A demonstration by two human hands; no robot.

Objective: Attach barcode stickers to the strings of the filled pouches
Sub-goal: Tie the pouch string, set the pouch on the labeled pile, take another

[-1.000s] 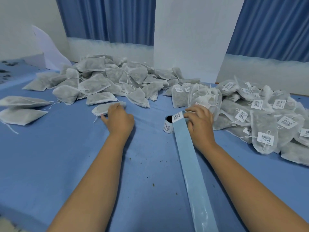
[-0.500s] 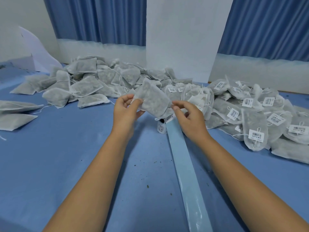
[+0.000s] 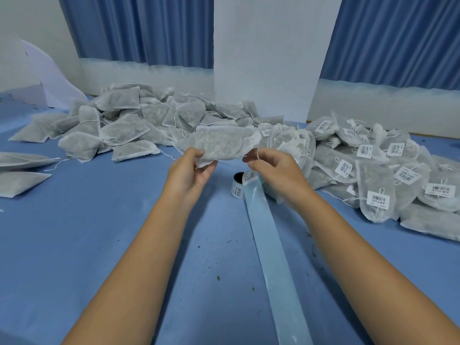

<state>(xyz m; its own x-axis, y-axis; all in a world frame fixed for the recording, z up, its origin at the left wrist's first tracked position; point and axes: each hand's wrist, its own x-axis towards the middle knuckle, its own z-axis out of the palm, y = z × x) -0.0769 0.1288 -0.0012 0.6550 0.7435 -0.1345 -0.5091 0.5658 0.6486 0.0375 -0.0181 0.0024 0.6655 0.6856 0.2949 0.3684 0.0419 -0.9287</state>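
Observation:
A filled white mesh pouch (image 3: 221,143) is held up over the blue table (image 3: 74,232). My left hand (image 3: 190,170) grips its lower left corner. My right hand (image 3: 272,168) pinches the thin white string (image 3: 258,153) at the pouch's right end. Just below the hands stands a small roll of barcode stickers (image 3: 238,186), with a sticker (image 3: 249,176) at the top of its pale blue backing strip (image 3: 271,252), which runs toward me.
A heap of unlabelled pouches (image 3: 129,125) lies at the back left. Pouches with barcode stickers (image 3: 378,170) are heaped on the right. Two flat pouches (image 3: 20,168) lie at the left edge. A white pillar (image 3: 268,58) and blue curtains stand behind.
My left hand picked a pouch from the table and lifted it to the middle. My right hand left the sticker roll and now pinches the pouch's string.

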